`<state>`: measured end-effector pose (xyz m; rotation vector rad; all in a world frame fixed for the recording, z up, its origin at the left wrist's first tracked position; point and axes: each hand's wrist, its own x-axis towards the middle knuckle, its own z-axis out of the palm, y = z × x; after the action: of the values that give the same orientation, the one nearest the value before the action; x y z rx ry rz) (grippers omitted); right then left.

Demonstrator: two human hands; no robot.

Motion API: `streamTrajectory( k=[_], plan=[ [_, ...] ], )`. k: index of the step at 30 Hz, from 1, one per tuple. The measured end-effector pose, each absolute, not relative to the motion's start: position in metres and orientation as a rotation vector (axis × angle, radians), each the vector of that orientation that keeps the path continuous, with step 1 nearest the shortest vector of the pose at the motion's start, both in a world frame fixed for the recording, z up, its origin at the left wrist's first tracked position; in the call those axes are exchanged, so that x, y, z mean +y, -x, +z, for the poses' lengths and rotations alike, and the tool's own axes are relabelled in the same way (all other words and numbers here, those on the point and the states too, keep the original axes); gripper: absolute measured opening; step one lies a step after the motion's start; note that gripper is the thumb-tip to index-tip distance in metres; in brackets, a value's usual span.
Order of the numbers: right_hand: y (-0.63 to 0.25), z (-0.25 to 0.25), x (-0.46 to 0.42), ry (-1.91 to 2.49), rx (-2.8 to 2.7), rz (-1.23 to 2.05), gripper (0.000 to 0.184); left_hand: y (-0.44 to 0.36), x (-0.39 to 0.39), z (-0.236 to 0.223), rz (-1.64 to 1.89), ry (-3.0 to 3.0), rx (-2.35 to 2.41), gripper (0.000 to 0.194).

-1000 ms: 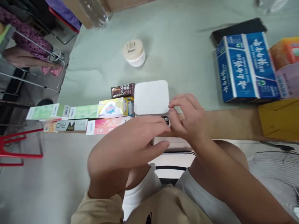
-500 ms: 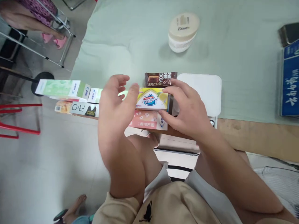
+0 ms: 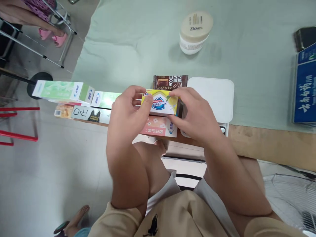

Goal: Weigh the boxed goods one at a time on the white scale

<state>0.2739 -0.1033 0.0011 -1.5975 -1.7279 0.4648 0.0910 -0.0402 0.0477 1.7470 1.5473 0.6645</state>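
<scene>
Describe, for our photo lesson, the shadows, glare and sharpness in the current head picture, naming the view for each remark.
Head view: soft shadows on the cloth beside the jar; head view: a broad, pale sheen on the floor; head view: the large brand lettering on the soap box is readable; head view: the blue box at the right edge looks slightly smeared.

Passable between jar (image 3: 195, 36) and blue carton (image 3: 306, 92); obstructed along table's (image 3: 138, 49) near edge by soap box (image 3: 160, 102), white device (image 3: 213, 95).
</scene>
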Motion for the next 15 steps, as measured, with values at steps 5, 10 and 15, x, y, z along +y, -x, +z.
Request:
streamTrajectory(
  k=[5, 10, 15],
  plan=[
    [-0.290, 0.024, -0.112, 1.577, -1.698, 0.437, 0.047, -0.101, -0.049, 0.055, 0.893, -1.769, 1.378, 0.005],
    [-0.337, 0.038, -0.135, 1.576, -1.680, 0.319, 0.038, -0.132, -0.066, 0.046, 0.840, -1.805, 1.080, 0.012],
    [-0.375, 0.023, -0.145, 1.632, -1.667, 0.382, 0.040, -0.165, -0.080, 0.032, 0.645, -1.951, 1.033, 0.025]
  ],
)
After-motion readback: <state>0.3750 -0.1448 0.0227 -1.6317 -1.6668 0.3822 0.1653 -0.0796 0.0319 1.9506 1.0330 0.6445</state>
